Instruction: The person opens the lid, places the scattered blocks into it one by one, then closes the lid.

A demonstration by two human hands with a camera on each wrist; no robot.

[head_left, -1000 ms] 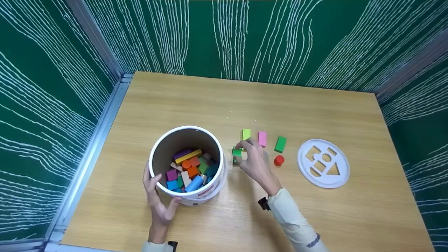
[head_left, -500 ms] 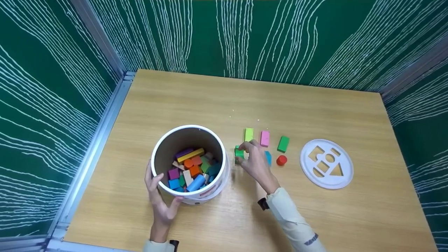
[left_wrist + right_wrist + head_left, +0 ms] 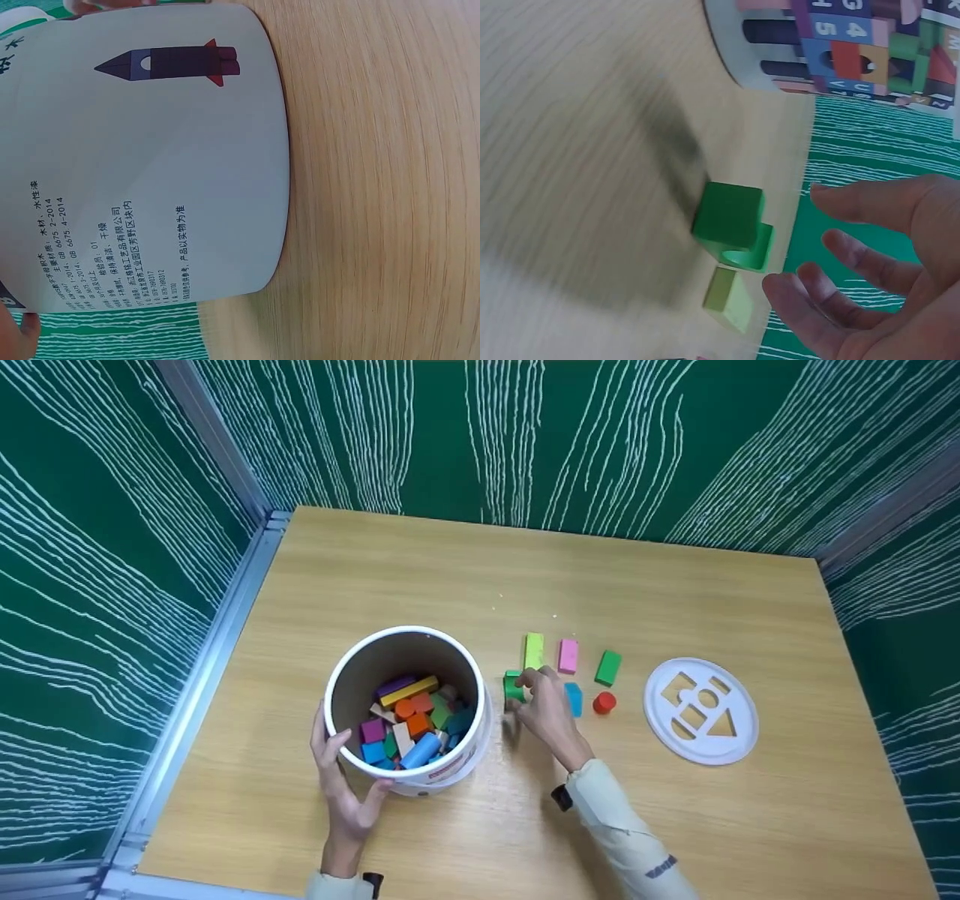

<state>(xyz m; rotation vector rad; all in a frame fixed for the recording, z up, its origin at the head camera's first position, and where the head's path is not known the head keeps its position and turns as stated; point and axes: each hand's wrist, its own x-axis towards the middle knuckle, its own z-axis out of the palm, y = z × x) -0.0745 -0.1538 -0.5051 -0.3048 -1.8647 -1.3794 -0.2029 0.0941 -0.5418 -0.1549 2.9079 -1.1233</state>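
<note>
My left hand (image 3: 349, 806) holds the white bucket (image 3: 405, 786) at its near left side, one fingertip hooked over the rim and the thumb along the front. Colored wooden blocks fill the bottom of the bucket. In the left wrist view, the bucket's printed side (image 3: 165, 150) fills much of the frame. My right hand (image 3: 551, 712) hovers at a green block (image 3: 513, 684) just right of the bucket. In the right wrist view, its fingers are spread and apart from a green cube (image 3: 730, 216), behind which a green block with a curved notch (image 3: 754, 251) shows.
Near the right hand lie a light green block (image 3: 533, 651), a pink block (image 3: 568, 656), a green block (image 3: 608, 668), a blue block (image 3: 574, 700) and a red cylinder (image 3: 604, 703). A white lid (image 3: 739, 739) with shaped holes lies farther right. Green walls surround the wooden table (image 3: 465, 562).
The right hand has shifted slightly left, bringing the blue block behind it into sight. The left hand stays at the bucket. The head view has shifted a little.
</note>
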